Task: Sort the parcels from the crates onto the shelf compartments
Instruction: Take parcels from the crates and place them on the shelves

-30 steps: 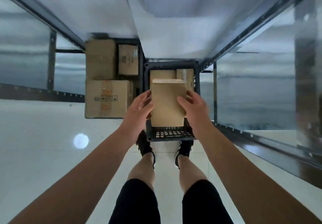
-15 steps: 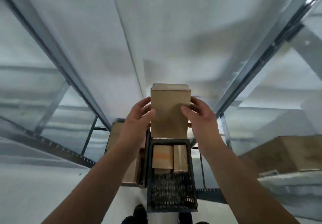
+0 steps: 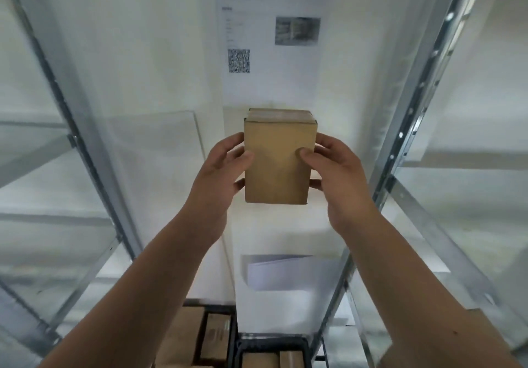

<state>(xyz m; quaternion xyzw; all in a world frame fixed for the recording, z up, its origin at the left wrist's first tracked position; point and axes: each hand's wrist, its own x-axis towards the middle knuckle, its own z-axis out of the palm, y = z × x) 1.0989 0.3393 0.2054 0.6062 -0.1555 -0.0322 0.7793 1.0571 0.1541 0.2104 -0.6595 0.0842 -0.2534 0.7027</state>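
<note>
The left grip [image 3: 220, 167] and the right grip [image 3: 338, 173] clasp opposite sides of the small brown cardboard parcel [image 3: 278, 164], upright in mid-air between the grey metal shelf uprights [image 3: 405, 127]; best, I judge, to hold it level while choosing a compartment.

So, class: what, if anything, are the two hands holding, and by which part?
A cardboard parcel, gripped by its sides: left hand on the left side, right hand on the right.

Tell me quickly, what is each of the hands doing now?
Left hand: grips the left side of the cardboard parcel.
Right hand: grips the parcel's right side.
</note>
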